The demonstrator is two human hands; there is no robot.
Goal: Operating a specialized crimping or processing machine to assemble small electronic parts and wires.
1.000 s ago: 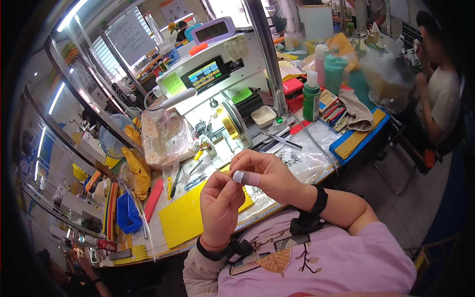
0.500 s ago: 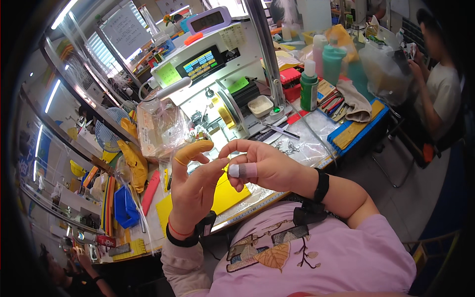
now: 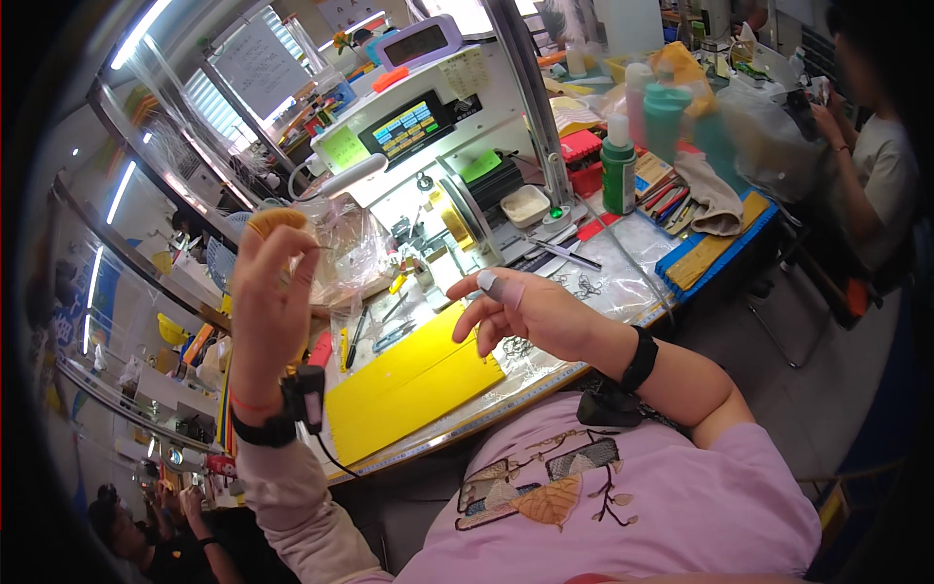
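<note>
My left hand (image 3: 275, 277) is raised at the left, its thumb and fingers drawn together in a pinch. A yellow finger cover sits on its forefinger. A thin bit shows at its fingertips, too small to name. My right hand (image 3: 535, 316) hovers over the right end of a yellow board (image 3: 409, 389), fingers apart and holding nothing. Its thumb is wrapped in white and grey tape. Beyond the hands stands a white bench machine (image 3: 486, 102) with a lit screen (image 3: 407, 127) and a round gold-coloured disc (image 3: 448, 219).
Thin metal chains (image 3: 584, 284) lie on the plastic-covered table. A green bottle (image 3: 618, 175), a blue tray (image 3: 715, 248) and a cloth (image 3: 710, 195) are at the right. A clear plastic-wrapped box (image 3: 350, 253) stands behind my left hand. Another person (image 3: 861, 175) sits at the far right.
My hands have come apart from their meeting over the yellow board. The left has moved up and left, still pinched; the right has shifted slightly right and its fingers have spread.
</note>
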